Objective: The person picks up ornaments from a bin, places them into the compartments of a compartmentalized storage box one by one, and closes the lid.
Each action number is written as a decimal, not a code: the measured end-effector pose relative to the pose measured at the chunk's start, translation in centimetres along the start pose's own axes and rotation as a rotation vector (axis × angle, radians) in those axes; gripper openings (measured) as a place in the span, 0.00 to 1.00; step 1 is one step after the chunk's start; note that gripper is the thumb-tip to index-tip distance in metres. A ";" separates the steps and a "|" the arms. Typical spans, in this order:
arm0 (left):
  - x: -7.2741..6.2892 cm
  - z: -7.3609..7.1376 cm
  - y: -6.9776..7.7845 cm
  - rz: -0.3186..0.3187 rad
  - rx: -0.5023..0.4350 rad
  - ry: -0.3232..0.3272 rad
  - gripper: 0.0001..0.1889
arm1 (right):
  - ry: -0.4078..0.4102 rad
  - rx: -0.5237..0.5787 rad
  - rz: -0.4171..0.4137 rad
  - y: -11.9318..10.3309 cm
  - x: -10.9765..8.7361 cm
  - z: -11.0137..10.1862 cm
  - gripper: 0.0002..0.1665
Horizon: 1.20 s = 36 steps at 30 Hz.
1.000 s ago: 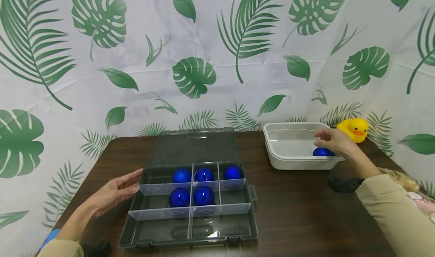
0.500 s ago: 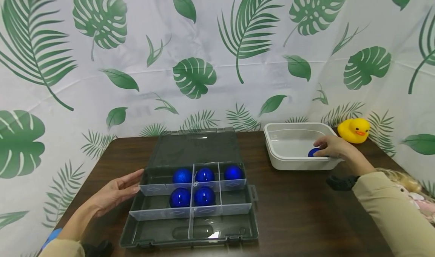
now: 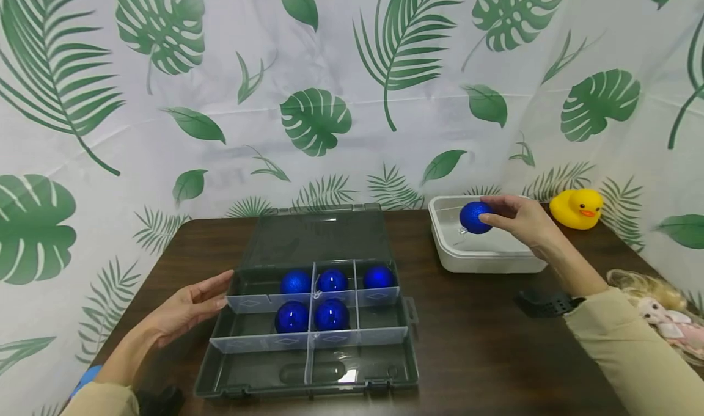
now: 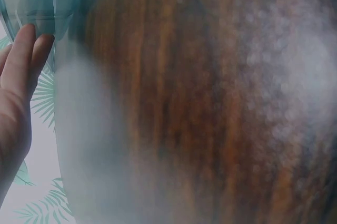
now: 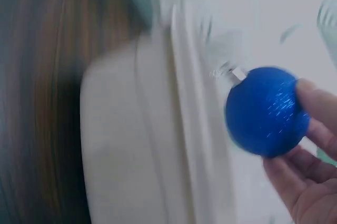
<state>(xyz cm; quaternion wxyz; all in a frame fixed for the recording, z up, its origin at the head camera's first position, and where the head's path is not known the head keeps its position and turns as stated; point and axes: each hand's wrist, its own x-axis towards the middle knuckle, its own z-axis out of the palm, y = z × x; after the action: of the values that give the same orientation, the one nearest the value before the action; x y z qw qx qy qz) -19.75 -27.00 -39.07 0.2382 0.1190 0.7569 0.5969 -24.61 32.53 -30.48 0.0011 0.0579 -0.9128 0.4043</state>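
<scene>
Above the white tub [image 3: 489, 263], my right hand [image 3: 525, 223] pinches a glittery blue bauble [image 3: 475, 217] between thumb and fingers. The right wrist view shows the silver cap of this bauble [image 5: 267, 111] pointing away from the fingertips. My left hand [image 3: 187, 309] has its fingers extended, fingertips at the left side of the dark clear divided box [image 3: 264, 367]. Several blue baubles [image 3: 292, 316] sit in the back and middle rows of the box, one to a compartment. Its front row holds no bauble. The lid [image 3: 319, 239] lies folded back behind it.
A yellow rubber duck [image 3: 575, 209] sits behind the tub at the right. A blond doll [image 3: 668, 318] lies at the right edge beside my sleeve. Everything stands on a dark wooden table [image 3: 467, 343], with a leaf-print cloth [image 3: 330, 55] hanging behind.
My right hand reached down into the tub, took hold of a blue bauble, and lifted it up and to the left. My left hand stays by the box.
</scene>
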 end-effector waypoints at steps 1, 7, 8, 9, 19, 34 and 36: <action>0.0 0.0 0.0 0.001 0.001 -0.002 0.38 | -0.005 0.037 -0.020 -0.9 -0.3 0.5 0.34; -0.1 -0.1 -0.1 0.000 0.003 -0.001 0.38 | -0.145 0.265 -0.158 -4.2 -2.0 5.6 0.28; 0.0 -0.1 -0.1 -0.001 0.003 0.000 0.38 | -0.164 0.299 -0.174 -4.4 -2.3 6.6 0.27; 0.0 -0.1 -0.1 0.000 0.002 0.000 0.38 | -0.184 0.331 -0.180 -4.7 -2.6 7.5 0.26; 0.0 0.0 0.1 0.000 0.004 -0.001 0.38 | -0.196 0.451 -0.237 -5.4 -5.7 14.2 0.26; 0.0 -0.1 -0.1 0.001 -0.006 0.003 0.38 | 0.155 0.018 -0.563 -5.0 -7.3 17.4 0.15; 0.0 -0.1 0.0 -0.001 -0.005 0.010 0.38 | 0.159 0.023 -0.557 -4.9 -7.1 17.4 0.12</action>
<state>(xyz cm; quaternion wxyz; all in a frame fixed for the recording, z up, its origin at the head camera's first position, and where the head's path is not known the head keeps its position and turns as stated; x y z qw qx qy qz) -19.79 -27.09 -39.10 0.2352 0.1151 0.7567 0.5990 -16.23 17.18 -38.88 0.1830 0.2747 -0.8542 0.4018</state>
